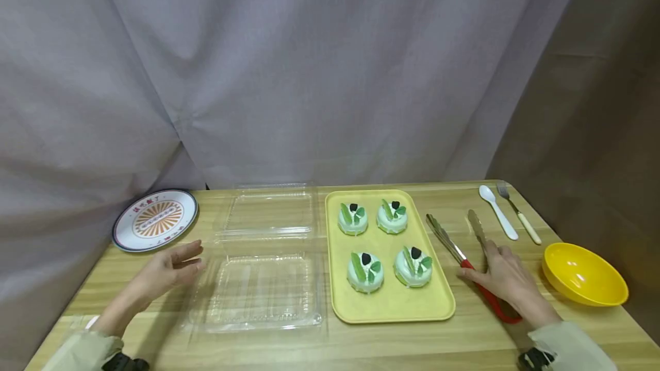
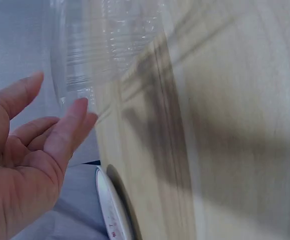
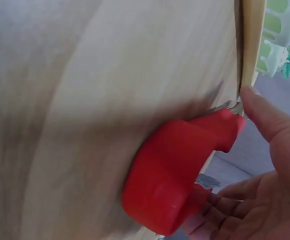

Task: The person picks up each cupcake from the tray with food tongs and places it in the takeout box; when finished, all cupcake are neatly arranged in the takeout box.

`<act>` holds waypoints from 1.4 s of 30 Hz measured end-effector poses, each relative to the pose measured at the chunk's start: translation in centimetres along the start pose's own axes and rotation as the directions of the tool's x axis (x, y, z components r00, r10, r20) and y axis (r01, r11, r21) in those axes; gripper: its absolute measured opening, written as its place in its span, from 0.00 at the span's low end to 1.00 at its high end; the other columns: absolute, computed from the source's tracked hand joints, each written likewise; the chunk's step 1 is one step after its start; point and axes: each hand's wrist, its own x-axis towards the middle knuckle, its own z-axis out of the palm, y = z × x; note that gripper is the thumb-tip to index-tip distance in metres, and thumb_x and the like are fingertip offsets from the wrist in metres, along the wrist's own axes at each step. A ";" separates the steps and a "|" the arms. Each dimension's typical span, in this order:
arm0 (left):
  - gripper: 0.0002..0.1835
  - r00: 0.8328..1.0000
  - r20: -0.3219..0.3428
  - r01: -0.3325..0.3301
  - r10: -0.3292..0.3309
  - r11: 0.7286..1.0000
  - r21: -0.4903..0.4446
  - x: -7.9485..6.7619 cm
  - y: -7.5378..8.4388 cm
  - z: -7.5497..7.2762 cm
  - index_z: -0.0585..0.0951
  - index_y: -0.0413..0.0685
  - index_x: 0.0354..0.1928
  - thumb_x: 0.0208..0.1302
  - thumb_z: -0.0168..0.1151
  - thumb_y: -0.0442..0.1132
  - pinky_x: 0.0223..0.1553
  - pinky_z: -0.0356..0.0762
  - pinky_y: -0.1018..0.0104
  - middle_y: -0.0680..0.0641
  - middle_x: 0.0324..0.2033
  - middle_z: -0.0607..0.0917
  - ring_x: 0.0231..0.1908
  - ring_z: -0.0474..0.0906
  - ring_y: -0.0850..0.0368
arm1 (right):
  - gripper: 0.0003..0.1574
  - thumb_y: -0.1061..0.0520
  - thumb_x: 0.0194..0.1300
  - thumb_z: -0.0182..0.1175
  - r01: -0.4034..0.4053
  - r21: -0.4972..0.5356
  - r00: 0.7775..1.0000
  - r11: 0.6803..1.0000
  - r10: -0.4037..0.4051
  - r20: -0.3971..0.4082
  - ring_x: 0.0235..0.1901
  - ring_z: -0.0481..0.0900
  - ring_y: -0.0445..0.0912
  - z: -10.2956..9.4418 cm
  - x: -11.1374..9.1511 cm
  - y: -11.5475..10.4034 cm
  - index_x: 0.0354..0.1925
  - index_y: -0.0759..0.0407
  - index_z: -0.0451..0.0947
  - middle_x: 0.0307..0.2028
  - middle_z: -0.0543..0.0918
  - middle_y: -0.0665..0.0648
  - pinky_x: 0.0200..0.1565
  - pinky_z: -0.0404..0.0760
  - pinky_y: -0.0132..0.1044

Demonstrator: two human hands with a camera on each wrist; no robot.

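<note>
My left hand (image 1: 165, 273) hovers with loosely bent fingers by the left edge of an open clear plastic clamshell box (image 1: 263, 285), holding nothing. Its lid (image 1: 270, 210) lies folded back behind. On the right, my right hand (image 1: 507, 279) spans a pair of tongs with a red handle (image 3: 170, 170); the metal arms are spread apart. In the right wrist view the thumb (image 3: 270, 117) lies extended beside one arm and the loosely bent fingers are at the other; firm contact cannot be told. Several green-white cakes (image 1: 365, 272) sit on a yellow tray (image 1: 392, 311) between the hands.
A patterned plate (image 1: 154, 221) stands at the back left. On the right lie a white spoon (image 1: 499, 212) and a fork (image 1: 519, 213), with a yellow bowl (image 1: 585, 273) near the table's right edge. Grey curtains (image 1: 330, 73) hang behind the table.
</note>
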 end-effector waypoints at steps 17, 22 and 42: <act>0.36 1.000 -0.001 0.025 -0.026 0.986 -0.164 0.7 -0.2 0.9 0.52 0.15 0.67 0.68 0.57 0.30 0.49 0.87 0.67 0.18 0.61 0.67 0.44 0.80 0.73 | 0.41 0.47 0.60 0.67 0.061 0.188 0.996 0.980 -0.072 0.050 0.30 0.73 0.54 -1.2 -0.5 2.0 0.55 0.79 0.69 0.31 0.77 0.70 0.27 0.75 0.38; 0.35 1.000 -0.022 0.008 -0.011 0.986 -0.166 0.8 -0.3 1.0 0.52 0.16 0.67 0.67 0.58 0.29 0.47 0.87 0.69 0.18 0.59 0.69 0.41 0.80 0.75 | 0.43 0.59 0.57 0.70 0.237 0.323 0.971 0.916 -0.233 -0.053 0.45 0.78 0.42 -2.6 -1.4 2.4 0.63 0.79 0.64 0.52 0.75 0.79 0.35 0.81 0.26; 0.35 0.998 -0.049 0.038 -0.046 0.989 -0.143 0.2 -0.7 0.7 0.53 0.17 0.67 0.65 0.58 0.27 0.41 0.87 0.74 0.24 0.55 0.75 0.37 0.80 0.73 | 0.42 0.59 0.41 0.79 0.587 0.139 0.808 0.798 -0.588 -0.035 0.42 0.69 0.25 -3.6 -2.3 3.2 0.56 0.64 0.76 0.43 0.80 0.55 0.35 0.74 0.20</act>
